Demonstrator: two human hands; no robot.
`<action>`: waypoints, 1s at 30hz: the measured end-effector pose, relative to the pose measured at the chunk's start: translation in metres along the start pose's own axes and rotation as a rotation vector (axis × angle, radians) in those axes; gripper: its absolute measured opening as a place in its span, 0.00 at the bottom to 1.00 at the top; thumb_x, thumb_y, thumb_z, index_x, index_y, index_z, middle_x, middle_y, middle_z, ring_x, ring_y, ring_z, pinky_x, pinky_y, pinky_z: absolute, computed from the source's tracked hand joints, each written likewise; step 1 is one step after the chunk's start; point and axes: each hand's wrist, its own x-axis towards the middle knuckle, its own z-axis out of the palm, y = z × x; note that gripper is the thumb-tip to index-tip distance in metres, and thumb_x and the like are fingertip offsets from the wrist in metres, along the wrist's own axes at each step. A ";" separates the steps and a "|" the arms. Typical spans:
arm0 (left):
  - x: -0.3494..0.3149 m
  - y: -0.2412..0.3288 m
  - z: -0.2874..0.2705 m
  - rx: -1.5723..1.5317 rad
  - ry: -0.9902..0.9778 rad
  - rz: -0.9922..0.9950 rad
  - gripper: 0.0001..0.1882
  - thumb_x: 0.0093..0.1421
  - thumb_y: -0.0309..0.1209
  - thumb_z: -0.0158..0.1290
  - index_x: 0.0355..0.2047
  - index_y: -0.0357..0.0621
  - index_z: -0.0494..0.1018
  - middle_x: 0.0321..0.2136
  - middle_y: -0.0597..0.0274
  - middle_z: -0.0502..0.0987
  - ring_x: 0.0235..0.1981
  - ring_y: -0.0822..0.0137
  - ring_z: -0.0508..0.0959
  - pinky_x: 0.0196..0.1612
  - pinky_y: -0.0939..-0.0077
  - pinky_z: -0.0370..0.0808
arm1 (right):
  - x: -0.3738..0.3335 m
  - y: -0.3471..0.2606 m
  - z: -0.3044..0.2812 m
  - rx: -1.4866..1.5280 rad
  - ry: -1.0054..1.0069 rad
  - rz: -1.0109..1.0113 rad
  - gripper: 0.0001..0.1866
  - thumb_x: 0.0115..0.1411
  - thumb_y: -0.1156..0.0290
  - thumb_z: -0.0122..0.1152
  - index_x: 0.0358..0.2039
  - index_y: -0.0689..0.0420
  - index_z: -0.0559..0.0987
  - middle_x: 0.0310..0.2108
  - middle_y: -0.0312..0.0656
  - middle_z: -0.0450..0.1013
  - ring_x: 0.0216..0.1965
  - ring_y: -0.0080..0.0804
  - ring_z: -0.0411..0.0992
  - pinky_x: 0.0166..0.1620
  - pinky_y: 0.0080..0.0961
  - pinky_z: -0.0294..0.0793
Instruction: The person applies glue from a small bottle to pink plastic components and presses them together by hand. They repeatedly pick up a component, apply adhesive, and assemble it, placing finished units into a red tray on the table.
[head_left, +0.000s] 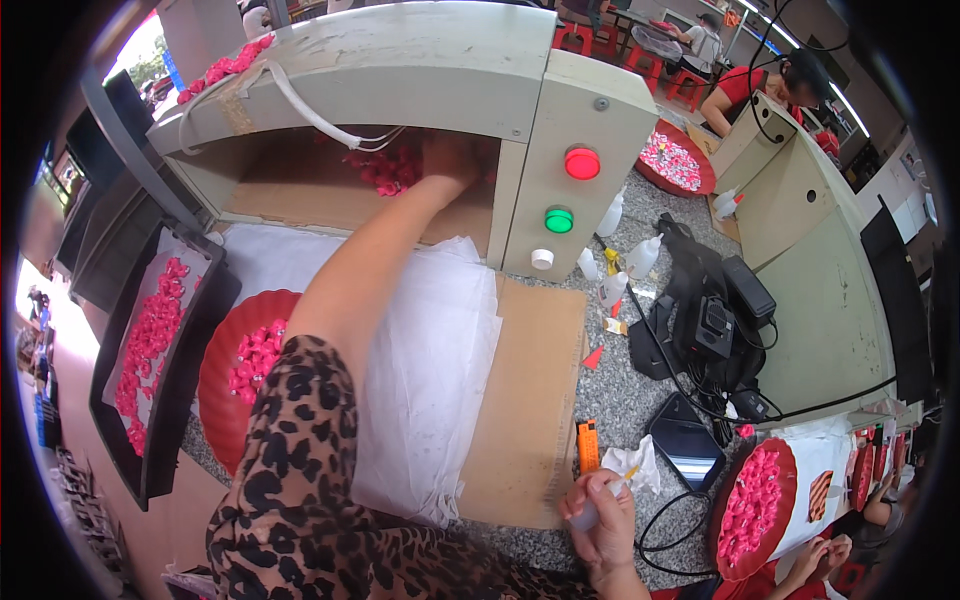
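Note:
My left hand (pixel 450 160) reaches inside the opening of a pale metal cabinet (pixel 375 60), beside a heap of small bright pink pieces (pixel 392 170). Shade and the angle hide its fingers, so whether they grip anything is not visible. Down at the right, my right hand (pixel 605 515) is closed around a small whitish squeeze bottle (pixel 584 516) with a thin yellowish tip. Under my left forearm lie white sheets (pixel 425 380) on brown cardboard (pixel 530 400). A red scalloped plate (pixel 215 390) holding more pink pieces is partly covered by my leopard-print sleeve.
A black tray (pixel 210 310) of pink pieces stands at the left. Right of the cabinet are white bottles (pixel 645 257), black devices with cables (pixel 712 325), a phone (pixel 687 440) and an orange cutter (pixel 588 447). Another red plate (pixel 778 540) lies near a co-worker's hands (pixel 815 560).

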 end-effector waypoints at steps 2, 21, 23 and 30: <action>-0.009 0.008 -0.050 -0.268 -0.260 -0.153 0.15 0.50 0.32 0.50 0.39 0.42 0.69 0.35 0.54 0.74 0.39 0.61 0.73 0.39 0.62 0.68 | -0.001 -0.003 0.002 0.001 -0.007 -0.013 0.04 0.56 0.73 0.52 0.26 0.59 0.70 0.17 0.38 0.65 0.19 0.24 0.63 0.26 0.23 0.64; -0.300 0.205 -0.231 -1.931 -0.805 -0.853 0.13 0.58 0.31 0.47 0.44 0.43 0.65 0.35 0.64 0.72 0.28 0.76 0.68 0.32 0.83 0.66 | -0.015 0.016 0.002 -0.228 -0.172 -0.143 0.17 0.51 0.72 0.60 0.40 0.63 0.68 0.25 0.33 0.67 0.23 0.18 0.65 0.26 0.14 0.65; -0.307 0.208 -0.223 -1.929 -0.862 -0.810 0.16 0.58 0.31 0.48 0.46 0.43 0.63 0.33 0.66 0.71 0.29 0.76 0.68 0.31 0.83 0.66 | -0.015 0.015 0.003 -0.194 -0.172 -0.149 0.19 0.51 0.70 0.61 0.41 0.63 0.68 0.24 0.33 0.67 0.23 0.17 0.65 0.26 0.14 0.64; -0.301 0.204 -0.225 -1.824 -0.908 -0.671 0.16 0.59 0.32 0.46 0.46 0.39 0.64 0.28 0.65 0.71 0.26 0.76 0.68 0.31 0.83 0.68 | -0.015 0.016 0.001 -0.273 -0.163 -0.103 0.12 0.54 0.66 0.57 0.35 0.59 0.70 0.21 0.32 0.67 0.20 0.15 0.63 0.23 0.11 0.61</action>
